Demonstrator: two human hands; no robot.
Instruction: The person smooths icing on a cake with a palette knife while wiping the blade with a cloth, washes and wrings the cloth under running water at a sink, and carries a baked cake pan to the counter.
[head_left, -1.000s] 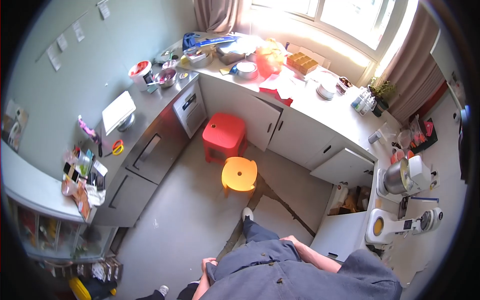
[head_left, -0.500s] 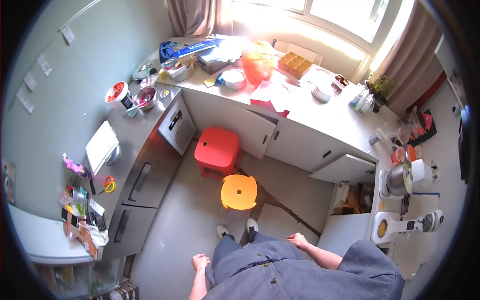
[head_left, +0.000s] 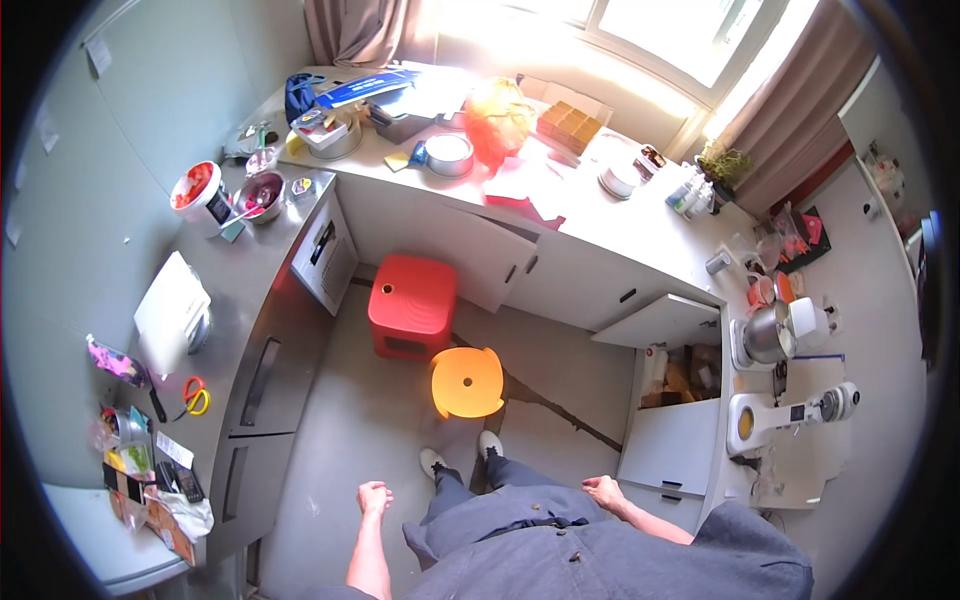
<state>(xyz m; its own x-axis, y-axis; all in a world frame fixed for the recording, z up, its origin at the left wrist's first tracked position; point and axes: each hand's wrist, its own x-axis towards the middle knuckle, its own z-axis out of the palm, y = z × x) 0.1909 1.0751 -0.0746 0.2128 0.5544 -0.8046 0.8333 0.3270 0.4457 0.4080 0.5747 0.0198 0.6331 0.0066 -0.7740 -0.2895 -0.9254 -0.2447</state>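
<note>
My left hand (head_left: 375, 497) is held out over the grey floor, its fingers loosely curled, with nothing visible in them. On the other side of my body, my right hand (head_left: 604, 494) hangs near the white cabinet with its fingers partly spread and nothing held. Neither hand touches any object. Ahead of my feet stands a yellow stool (head_left: 467, 382), and just behind it a red stool (head_left: 412, 305).
To the left, a steel counter (head_left: 240, 290) carries scissors (head_left: 197, 396), a white tub (head_left: 202, 198) and a metal bowl (head_left: 262, 196). Cabinet doors (head_left: 660, 322) stand ajar ahead and right. Stand mixers (head_left: 768, 333) line the right counter. An orange bag (head_left: 499, 125) sits by the window.
My left hand has moved outward, up and to the left in the view. My right hand has shifted slightly. The view has turned, so the room's contents appear further left.
</note>
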